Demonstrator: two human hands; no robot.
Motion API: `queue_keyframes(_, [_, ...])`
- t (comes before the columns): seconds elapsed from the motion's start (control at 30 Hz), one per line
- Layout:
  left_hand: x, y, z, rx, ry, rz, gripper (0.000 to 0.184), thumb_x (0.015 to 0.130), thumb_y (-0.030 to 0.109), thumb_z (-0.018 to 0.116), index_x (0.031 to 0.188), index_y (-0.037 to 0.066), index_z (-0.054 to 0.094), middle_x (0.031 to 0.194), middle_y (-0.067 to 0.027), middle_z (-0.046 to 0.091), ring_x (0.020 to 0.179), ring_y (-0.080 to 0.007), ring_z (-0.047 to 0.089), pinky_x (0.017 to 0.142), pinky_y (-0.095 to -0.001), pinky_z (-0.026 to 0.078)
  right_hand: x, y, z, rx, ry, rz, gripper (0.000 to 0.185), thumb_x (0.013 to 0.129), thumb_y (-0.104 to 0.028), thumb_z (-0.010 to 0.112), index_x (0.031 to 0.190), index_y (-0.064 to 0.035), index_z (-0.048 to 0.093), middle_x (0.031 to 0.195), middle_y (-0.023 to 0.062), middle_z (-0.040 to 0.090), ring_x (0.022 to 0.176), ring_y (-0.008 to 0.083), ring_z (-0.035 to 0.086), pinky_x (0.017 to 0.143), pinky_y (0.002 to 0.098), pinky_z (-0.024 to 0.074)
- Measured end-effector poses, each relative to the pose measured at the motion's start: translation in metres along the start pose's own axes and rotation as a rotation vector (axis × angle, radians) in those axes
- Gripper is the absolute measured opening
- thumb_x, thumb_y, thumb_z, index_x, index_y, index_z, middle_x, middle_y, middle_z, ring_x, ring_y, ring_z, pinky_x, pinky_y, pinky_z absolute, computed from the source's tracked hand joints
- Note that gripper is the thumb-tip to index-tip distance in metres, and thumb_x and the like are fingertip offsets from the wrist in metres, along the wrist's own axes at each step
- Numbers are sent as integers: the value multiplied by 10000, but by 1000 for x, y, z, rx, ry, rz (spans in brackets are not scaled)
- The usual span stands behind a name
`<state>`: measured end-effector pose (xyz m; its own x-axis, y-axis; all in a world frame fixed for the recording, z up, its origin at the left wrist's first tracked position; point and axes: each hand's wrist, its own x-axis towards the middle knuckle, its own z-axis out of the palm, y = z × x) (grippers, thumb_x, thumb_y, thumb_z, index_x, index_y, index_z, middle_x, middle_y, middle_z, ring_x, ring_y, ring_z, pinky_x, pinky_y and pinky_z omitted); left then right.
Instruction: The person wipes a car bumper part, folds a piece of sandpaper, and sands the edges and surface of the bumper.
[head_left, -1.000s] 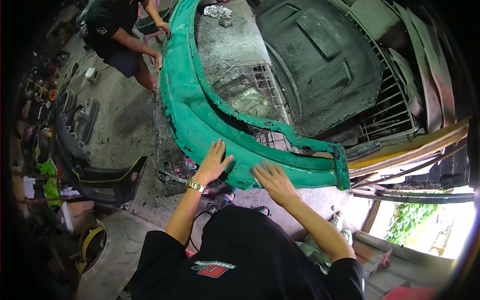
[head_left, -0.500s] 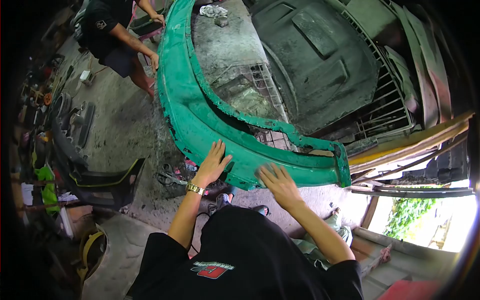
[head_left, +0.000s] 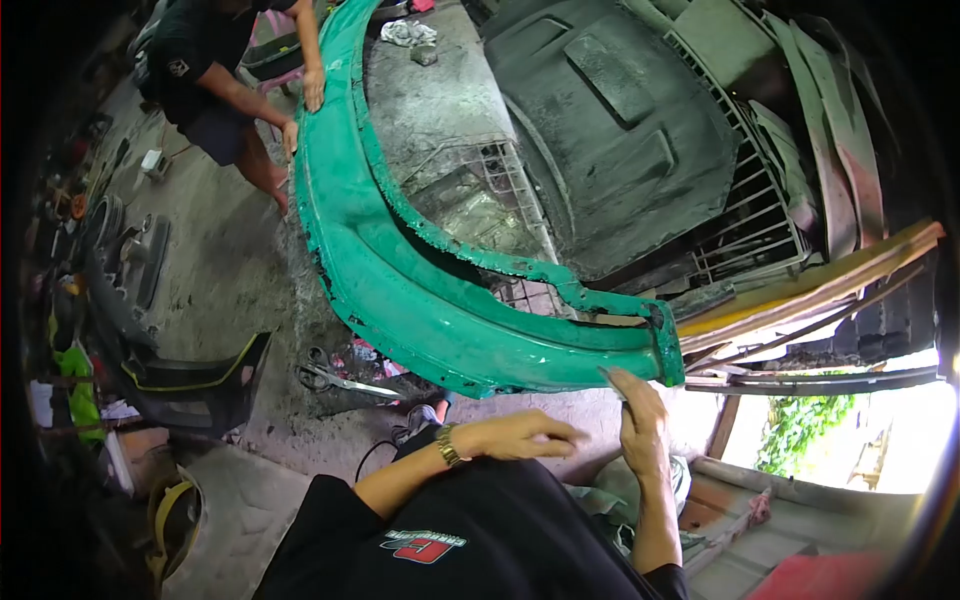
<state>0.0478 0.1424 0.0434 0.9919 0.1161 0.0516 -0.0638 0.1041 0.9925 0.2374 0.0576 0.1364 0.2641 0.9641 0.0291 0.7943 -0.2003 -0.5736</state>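
Note:
A large curved green panel (head_left: 420, 330), a car body part with a rough, chipped edge, spans the middle of the head view. My right hand (head_left: 640, 415) is turned edge-on beside the panel's right end, its fingers over a thin grey piece of sandpaper (head_left: 614, 388) that is mostly hidden. Off the panel, in front of my black shirt, my left hand (head_left: 530, 435) holds nothing, its fingers loosely bent and slightly blurred. A gold watch (head_left: 449, 446) is on that wrist.
A co-worker's two hands (head_left: 313, 90) rest on the panel's far end. Metal shears (head_left: 330, 375) lie on the floor at left, near a dark bumper (head_left: 200, 385). Beyond the panel are a dark hood (head_left: 620, 130) and a metal rack (head_left: 770, 215). Wooden boards (head_left: 830, 280) stick out at right.
My left hand has lifted off the panel and come right, toward my body. My right hand has slid to the panel's right end and turned on edge. The view has shifted slightly.

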Motion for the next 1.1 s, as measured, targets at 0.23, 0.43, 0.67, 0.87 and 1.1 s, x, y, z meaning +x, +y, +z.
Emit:
queue_keyframes(0.23, [-89,-36,-75,440,959,-122,258,910,159,581,1116,13,631,1069,-138,673,990,-239,639,875,-319,475,26,56,75,-42,-183,-459,468,725,121,496,1159,-29,586,1192,158,605,1127,324,564,978,400,450])
queue_keyframes(0.43, [-90,-51,-79,373,1094,-129,231,902,124,575,1076,-15,633,1054,-155,670,987,-270,642,857,-324,480,81,9,168,-32,-417,-523,456,775,18,500,1229,-22,512,1226,154,572,1155,321,538,972,386,450])
queue_keyframes(0.67, [-104,-71,-86,617,1009,-181,280,885,137,578,1113,-24,605,1158,-184,614,1050,-354,592,895,-377,471,15,53,32,-217,-219,-177,496,736,79,479,1201,-74,560,1230,149,585,1156,304,556,983,376,456])
queue_keyframes(0.87, [-114,-74,-94,697,948,-286,323,889,196,565,1129,-16,604,1311,-139,540,1142,-338,547,946,-382,443,41,32,84,-190,-178,-574,442,806,3,498,1244,-40,538,1277,124,548,1257,275,458,1080,390,364])
queue_keyframes(1.1, [-117,-71,-91,699,902,-322,374,877,192,576,1193,-8,569,1400,-128,457,1191,-336,513,957,-384,439,55,38,138,-238,-311,-539,438,845,-21,447,1281,-33,496,1363,142,482,1313,282,408,1117,394,310])
